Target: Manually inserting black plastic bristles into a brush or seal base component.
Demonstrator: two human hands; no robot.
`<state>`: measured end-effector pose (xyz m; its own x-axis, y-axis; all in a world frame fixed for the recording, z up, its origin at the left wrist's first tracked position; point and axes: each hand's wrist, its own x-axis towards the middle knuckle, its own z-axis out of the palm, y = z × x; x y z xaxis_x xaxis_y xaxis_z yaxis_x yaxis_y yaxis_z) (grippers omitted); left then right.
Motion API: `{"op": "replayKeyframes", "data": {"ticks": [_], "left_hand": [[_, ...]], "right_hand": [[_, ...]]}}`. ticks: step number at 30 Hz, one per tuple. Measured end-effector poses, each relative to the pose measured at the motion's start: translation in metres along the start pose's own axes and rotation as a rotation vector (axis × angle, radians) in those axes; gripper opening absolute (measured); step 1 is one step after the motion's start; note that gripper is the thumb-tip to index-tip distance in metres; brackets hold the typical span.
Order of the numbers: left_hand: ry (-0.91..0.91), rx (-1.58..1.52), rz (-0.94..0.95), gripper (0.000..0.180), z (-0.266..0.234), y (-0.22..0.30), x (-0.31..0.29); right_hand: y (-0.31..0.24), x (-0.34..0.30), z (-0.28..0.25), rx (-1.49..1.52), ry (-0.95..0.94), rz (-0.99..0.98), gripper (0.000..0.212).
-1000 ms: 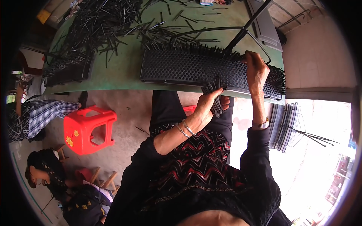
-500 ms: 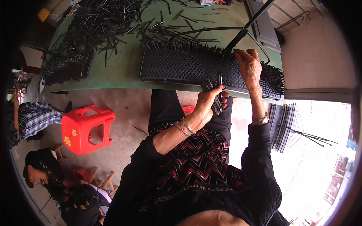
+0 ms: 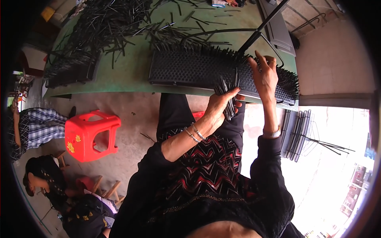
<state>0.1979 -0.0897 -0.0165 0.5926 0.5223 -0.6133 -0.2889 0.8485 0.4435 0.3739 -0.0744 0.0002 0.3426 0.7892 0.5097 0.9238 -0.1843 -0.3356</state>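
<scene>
- Rods (image 3: 227, 95): the left hand (image 3: 216, 111) grips a small bundle of thin black rods, fingers closed around the middle of it, just at the near edge of the table (image 3: 127, 77).
- Board (image 3: 206, 73): a long black perforated board lies on the green table, close to its near edge, with many rods already standing upright in its holes at the right end.
- Right hand (image 3: 264, 75): it rests on the board with fingers spread and reaching down to the surface; I cannot tell if the fingertips pinch one rod.
- Handling, as I judge: each rod looks light, stiff and smooth, so the bundle may slip or fan out if the grip is loose. Holding the bundle at its middle seems best, and a single rod near its lower end, for aiming at a hole.
- Board again: it looks rigid and heavier, and it probably stays in place under a light press.
- Around: loose rods (image 3: 115, 23) lie heaped at the far side of the table, a red stool (image 3: 91, 135) stands on the floor at the left, and other persons sit nearby.
</scene>
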Motion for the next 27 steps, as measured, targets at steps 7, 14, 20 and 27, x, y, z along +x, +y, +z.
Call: {"op": "replayKeyframes", "data": {"ticks": [7,14,20,27], "left_hand": [[-0.066,0.109,-0.002,0.027,0.002,0.004,-0.007],[-0.044,0.154,0.042,0.028,0.005,0.004,-0.006],[0.010,0.233,0.072,0.029,0.007,0.004,-0.007],[0.015,0.332,0.207,0.031,0.006,-0.002,-0.007]], "right_hand": [[-0.007,-0.012,-0.032,0.838,-0.757,0.366,0.031],[-0.003,-0.015,-0.032,0.886,-0.758,0.508,0.030],[0.002,-0.017,-0.030,0.880,-0.678,0.420,0.027],[-0.001,-0.008,-0.035,0.814,-0.706,0.436,0.024]]}}
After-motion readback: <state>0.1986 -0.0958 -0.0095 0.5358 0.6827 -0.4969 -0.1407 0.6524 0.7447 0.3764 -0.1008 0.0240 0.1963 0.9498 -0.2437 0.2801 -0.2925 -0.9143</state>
